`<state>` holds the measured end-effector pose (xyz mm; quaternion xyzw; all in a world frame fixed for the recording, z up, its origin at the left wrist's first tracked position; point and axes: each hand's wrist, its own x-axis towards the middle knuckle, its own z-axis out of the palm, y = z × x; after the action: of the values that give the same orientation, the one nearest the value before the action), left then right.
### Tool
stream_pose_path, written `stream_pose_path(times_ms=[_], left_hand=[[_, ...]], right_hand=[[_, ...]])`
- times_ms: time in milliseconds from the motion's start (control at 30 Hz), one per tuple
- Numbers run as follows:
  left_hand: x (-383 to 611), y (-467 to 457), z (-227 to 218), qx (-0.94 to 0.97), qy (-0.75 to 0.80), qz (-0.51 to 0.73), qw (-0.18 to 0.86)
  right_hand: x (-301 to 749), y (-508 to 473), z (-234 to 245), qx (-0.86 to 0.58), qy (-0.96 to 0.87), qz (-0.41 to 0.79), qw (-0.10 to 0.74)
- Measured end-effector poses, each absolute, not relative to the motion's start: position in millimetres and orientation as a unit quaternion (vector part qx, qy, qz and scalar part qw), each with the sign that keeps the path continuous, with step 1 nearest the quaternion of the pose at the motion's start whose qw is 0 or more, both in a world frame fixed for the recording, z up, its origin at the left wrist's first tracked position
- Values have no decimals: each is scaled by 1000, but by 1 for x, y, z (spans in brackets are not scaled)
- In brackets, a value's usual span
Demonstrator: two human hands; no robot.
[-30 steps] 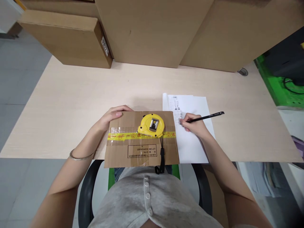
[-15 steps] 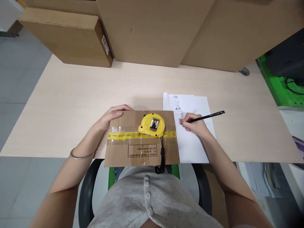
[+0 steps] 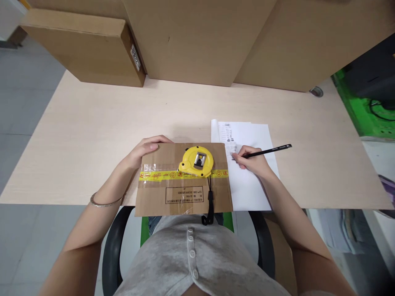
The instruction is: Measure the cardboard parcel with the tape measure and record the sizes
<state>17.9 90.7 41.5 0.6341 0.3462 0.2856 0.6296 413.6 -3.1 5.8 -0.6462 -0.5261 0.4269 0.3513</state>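
A small cardboard box [image 3: 173, 197] sealed with yellow tape lies at the table's near edge. A yellow tape measure [image 3: 197, 161] rests on top of it, its black strap hanging over the front. My left hand [image 3: 143, 151] curls over the box's far left corner and holds it. My right hand [image 3: 251, 162] is closed on a black pen [image 3: 268, 151], whose tip touches a white sheet of paper [image 3: 249, 185] with printed lines, just right of the box.
Large cardboard boxes [image 3: 197, 41] stand along the back of the light wooden table [image 3: 92, 123], a flatter one [image 3: 83, 45] at the back left. A green bin [image 3: 361, 107] stands at the right. A black chair [image 3: 114, 242] is under me.
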Motion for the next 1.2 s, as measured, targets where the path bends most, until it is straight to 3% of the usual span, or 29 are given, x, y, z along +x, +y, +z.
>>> stream_pose_path(times_ms=[1200], left_hand=[[22, 90, 48, 627, 354, 285, 632]], right_hand=[[411, -3, 8, -652, -534, 418, 340]])
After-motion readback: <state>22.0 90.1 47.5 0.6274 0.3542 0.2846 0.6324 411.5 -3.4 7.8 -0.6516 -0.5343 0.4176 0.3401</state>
